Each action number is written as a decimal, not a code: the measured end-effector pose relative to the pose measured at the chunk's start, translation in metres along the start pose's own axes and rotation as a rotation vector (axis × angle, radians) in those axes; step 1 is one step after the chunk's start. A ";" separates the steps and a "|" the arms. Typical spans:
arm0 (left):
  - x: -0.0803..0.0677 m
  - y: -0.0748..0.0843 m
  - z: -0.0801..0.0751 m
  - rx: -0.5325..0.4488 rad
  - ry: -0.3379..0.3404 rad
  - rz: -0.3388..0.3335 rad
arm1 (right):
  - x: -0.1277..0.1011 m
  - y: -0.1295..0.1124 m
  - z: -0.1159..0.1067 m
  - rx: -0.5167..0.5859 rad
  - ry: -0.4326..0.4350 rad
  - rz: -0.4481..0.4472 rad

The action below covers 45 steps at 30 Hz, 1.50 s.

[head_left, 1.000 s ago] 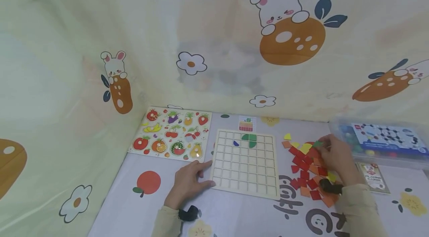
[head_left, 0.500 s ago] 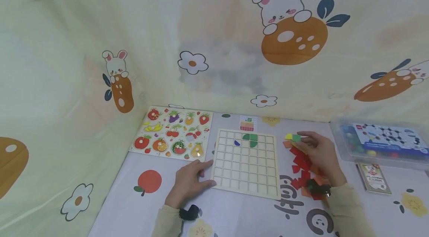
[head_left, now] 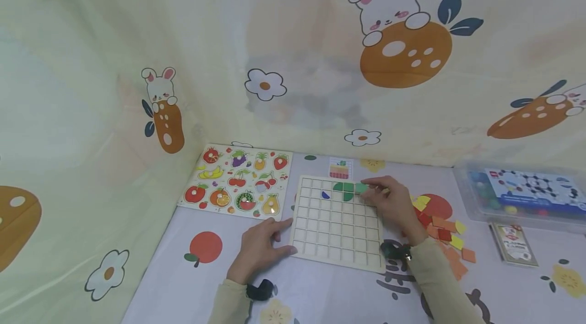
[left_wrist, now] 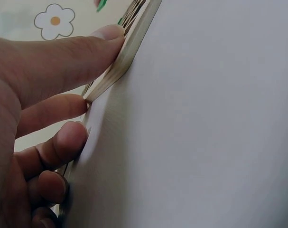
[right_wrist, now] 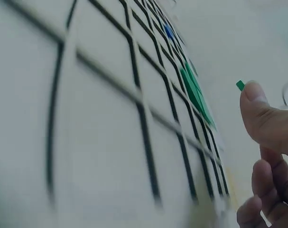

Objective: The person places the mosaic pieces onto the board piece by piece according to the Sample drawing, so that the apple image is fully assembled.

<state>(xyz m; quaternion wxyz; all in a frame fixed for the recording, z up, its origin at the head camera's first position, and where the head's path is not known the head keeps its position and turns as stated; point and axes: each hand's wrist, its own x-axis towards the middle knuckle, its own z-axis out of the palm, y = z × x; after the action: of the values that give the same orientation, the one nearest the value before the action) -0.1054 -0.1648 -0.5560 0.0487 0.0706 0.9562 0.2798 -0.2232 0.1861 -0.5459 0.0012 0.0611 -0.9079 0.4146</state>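
Note:
A pale wooden grid board (head_left: 336, 242) lies in the middle of the table in the head view. My left hand (head_left: 261, 245) rests at its left side, thumb and index fingertips touching the edge near the front corner. Over the board's back right cells, my right hand (head_left: 392, 204) pinches a small green tile (head_left: 360, 188) between thumb and fingers; its edge peeks past the thumb in the right wrist view. Left of that tile, several green pieces (head_left: 348, 195) sit in cells. A small blue piece (head_left: 325, 195) lies farther left on the grid.
Loose red, orange and yellow tiles (head_left: 444, 235) are heaped right of the board. Behind it lies a small picture card (head_left: 341, 168). A fruit puzzle (head_left: 235, 181) is at back left; a clear plastic box (head_left: 531, 192) and a playing-card pack (head_left: 513, 243) are at right.
My right hand has picked a green tile out of the heap and carried it left to the board's back right. The left hand stays at the board's edge.

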 end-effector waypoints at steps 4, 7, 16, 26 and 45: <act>0.000 -0.001 0.000 0.002 0.000 0.005 | 0.003 -0.011 0.017 0.029 -0.065 0.012; 0.001 -0.002 0.001 0.005 0.003 0.013 | 0.003 -0.015 0.027 0.027 -0.091 0.016; 0.001 -0.003 0.001 0.007 -0.002 0.006 | 0.006 -0.024 0.043 -0.033 -0.099 -0.007; -0.001 -0.002 0.000 0.007 0.012 0.024 | 0.006 -0.027 0.045 -0.072 -0.113 0.013; 0.001 -0.002 0.001 -0.001 -0.002 -0.004 | 0.005 -0.021 0.048 -0.048 -0.097 0.006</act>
<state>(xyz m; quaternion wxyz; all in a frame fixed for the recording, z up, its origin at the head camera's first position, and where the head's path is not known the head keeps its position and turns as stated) -0.1061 -0.1661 -0.5576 0.0504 0.0688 0.9562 0.2800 -0.2237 0.1358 -0.5613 -0.0425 0.0782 -0.9168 0.3892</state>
